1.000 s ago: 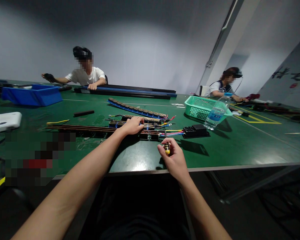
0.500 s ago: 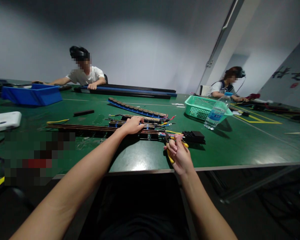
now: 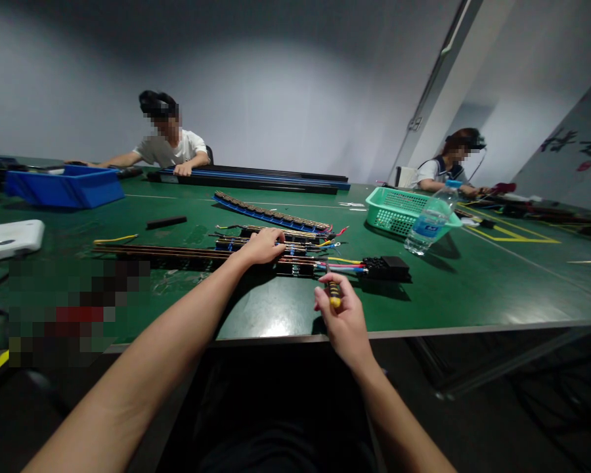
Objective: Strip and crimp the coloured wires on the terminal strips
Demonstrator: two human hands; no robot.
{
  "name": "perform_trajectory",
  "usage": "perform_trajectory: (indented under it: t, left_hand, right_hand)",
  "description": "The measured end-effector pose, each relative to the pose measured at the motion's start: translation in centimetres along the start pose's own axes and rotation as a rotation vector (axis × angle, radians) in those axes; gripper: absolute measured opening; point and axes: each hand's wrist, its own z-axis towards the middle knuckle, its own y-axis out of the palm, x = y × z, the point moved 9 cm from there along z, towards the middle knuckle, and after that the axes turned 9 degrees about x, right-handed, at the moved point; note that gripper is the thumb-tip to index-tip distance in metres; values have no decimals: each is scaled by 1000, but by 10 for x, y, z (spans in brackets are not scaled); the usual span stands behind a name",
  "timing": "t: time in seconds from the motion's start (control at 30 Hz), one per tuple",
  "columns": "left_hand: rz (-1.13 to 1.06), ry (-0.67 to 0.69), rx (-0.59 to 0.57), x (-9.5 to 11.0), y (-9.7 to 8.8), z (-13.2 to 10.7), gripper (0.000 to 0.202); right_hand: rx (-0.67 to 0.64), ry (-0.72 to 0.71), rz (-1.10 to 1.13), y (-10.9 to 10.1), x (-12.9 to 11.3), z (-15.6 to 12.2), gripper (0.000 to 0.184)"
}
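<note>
My left hand point(image 3: 264, 246) presses down on a long dark rail with copper bars point(image 3: 187, 253), its fingers curled over the bars. Two shorter rail pieces lie just behind it, partly under the fingers. In my right hand point(image 3: 347, 315) are pliers with yellow-and-black handles point(image 3: 333, 294), held upright near the rail's right end. Their jaws are hard to make out against the wires. Red, blue and yellow wires point(image 3: 342, 265) run from that end to a black connector block point(image 3: 387, 268).
A curved blue-backed strip point(image 3: 270, 213) lies behind the rails. To the right stand a green basket point(image 3: 387, 213) and a water bottle point(image 3: 428, 226). A blue bin point(image 3: 69, 190) and a white box point(image 3: 12, 238) are at left. Two people sit across the table.
My right hand has turned the pliers so their handles point more toward me, and its grip has shifted. The connector block has moved slightly right. My left hand stays on the rail.
</note>
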Motion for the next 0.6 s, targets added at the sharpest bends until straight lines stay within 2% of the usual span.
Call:
perform_trajectory:
  t: [0.07, 0.17, 0.27, 0.4, 0.6]
  left_hand:
    - [-1, -4, -2, -1, 1, 1, 24]
    - [-5, -13, -6, -2, 2, 2, 24]
    - [-5, -13, -12, -1, 1, 2, 22]
    - [-11, -11, -8, 0, -1, 0, 22]
    - [-11, -22, -5, 0, -1, 0, 24]
  right_hand:
    - [-138, -154, -139, 12, -14, -17, 32]
    - [-320, -358, -185, 30, -32, -36, 58]
    - [-371, -471, -91, 37, -45, -33, 78]
    - [-277, -654, -108, 36, -63, -1, 67]
    - [98, -822, -232, 8, -87, 74, 27]
